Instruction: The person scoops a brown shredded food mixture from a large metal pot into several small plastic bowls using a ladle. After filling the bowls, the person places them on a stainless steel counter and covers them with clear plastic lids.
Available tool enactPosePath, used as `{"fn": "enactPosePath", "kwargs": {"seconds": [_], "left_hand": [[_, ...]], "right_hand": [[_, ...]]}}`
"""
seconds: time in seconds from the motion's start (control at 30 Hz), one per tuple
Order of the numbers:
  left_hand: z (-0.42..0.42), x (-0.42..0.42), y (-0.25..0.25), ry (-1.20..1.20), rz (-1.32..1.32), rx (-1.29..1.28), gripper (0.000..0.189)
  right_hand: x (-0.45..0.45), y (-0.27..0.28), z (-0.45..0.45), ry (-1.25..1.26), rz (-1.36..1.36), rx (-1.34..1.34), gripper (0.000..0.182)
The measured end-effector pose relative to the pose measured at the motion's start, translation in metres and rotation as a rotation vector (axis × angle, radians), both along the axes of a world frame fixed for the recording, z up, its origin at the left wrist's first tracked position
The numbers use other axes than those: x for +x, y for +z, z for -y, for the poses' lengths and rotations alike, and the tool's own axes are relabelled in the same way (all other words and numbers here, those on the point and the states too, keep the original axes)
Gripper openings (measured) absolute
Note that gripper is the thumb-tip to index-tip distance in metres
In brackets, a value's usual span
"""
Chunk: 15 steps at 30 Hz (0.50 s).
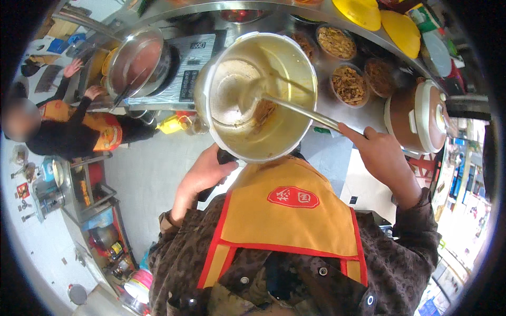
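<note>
A deep metal pot is tipped towards me at the counter's edge, with some brown food low inside. My left hand grips the pot's black handle below the rim. My right hand holds the long metal handle of a ladle, whose blurred head is inside the pot by the food. Right of the pot, round containers of brown chopped food stand on the steel counter.
At left are an induction cooker and a metal pan of reddish liquid. A co-worker stands beyond, hands near the counter. A brown-and-white lidded cooker is at right. Yellow lids lie on the upper shelf.
</note>
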<state>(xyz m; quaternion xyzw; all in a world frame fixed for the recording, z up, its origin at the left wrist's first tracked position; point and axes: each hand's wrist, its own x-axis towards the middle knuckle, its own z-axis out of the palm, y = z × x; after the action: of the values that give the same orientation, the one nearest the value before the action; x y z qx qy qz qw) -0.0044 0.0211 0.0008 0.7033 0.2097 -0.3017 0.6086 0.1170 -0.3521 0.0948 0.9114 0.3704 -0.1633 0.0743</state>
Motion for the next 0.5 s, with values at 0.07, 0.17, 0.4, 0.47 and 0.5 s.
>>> {"fn": "enactPosePath", "kwargs": {"seconds": [0.07,0.17,0.4,0.47,0.5], "left_hand": [[-0.006,0.007,-0.001,-0.031,0.001,-0.002,0.033],[-0.008,0.013,0.003,-0.066,-0.008,0.018,0.038],[-0.007,0.019,0.012,-0.145,0.027,0.046,0.046],[-0.001,0.016,0.011,-0.144,0.038,0.051,0.048],[0.001,0.016,0.009,-0.145,0.037,0.056,0.048]], "right_hand": [[-0.002,-0.006,-0.006,-0.055,0.066,-0.011,0.071],[0.012,-0.006,-0.012,-0.062,0.159,-0.047,0.072],[0.032,0.016,-0.013,0.032,0.157,-0.104,0.073],[0.029,0.013,-0.006,-0.015,0.064,-0.118,0.07],[0.027,0.01,-0.003,-0.042,0.019,-0.121,0.068]]}}
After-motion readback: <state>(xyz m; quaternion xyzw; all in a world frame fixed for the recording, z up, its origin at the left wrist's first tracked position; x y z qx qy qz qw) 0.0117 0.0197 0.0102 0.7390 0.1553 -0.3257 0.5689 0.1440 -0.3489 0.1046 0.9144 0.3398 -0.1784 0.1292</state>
